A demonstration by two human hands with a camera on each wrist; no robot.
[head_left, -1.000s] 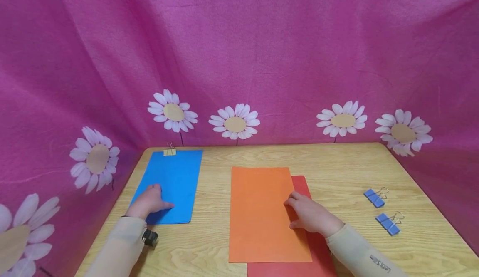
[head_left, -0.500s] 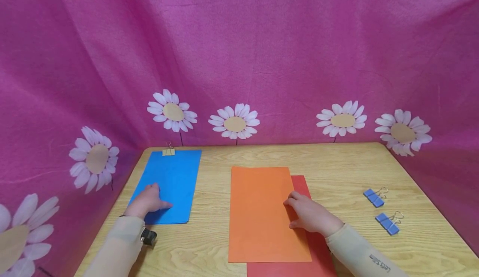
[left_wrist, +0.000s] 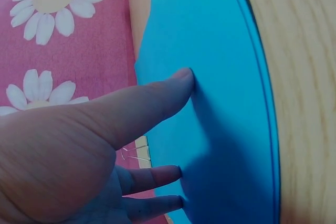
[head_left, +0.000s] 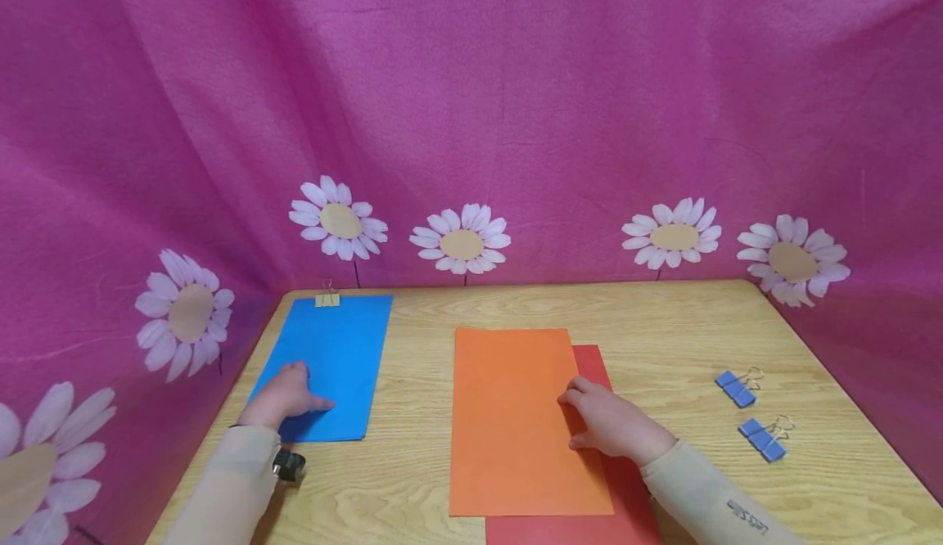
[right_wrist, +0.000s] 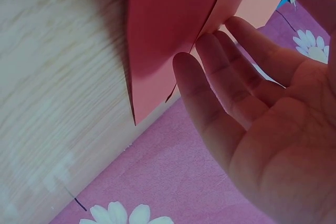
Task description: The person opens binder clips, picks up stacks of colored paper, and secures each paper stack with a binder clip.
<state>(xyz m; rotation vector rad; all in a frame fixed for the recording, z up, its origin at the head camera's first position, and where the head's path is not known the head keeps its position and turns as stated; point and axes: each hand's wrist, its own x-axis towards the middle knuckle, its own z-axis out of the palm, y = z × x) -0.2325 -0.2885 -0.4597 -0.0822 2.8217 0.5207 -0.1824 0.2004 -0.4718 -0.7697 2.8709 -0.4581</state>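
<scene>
On the left lies a stack of blue sheets (head_left: 346, 357) with a yellow binder clip (head_left: 327, 299) on its far edge. My left hand (head_left: 283, 394) rests its fingertips and thumb on the blue surface; the left wrist view shows the thumb (left_wrist: 152, 100) spread from the fingers. An orange sheet (head_left: 516, 422) overlaps a red sheet (head_left: 626, 488) in the middle. Along the orange sheet's right edge, my right hand (head_left: 615, 422) touches the paper with extended, slightly bent fingers, seen also in the right wrist view (right_wrist: 262, 93).
Two blue binder clips, one (head_left: 735, 389) a little behind the other (head_left: 762, 439), lie at the right of the wooden table (head_left: 420, 365). A pink cloth (head_left: 560, 119) printed with white flowers hangs behind and beside it.
The blue stack has slid slightly to the left together with its yellow clip and my left hand. My right hand and the orange and red sheets stay where they were.
</scene>
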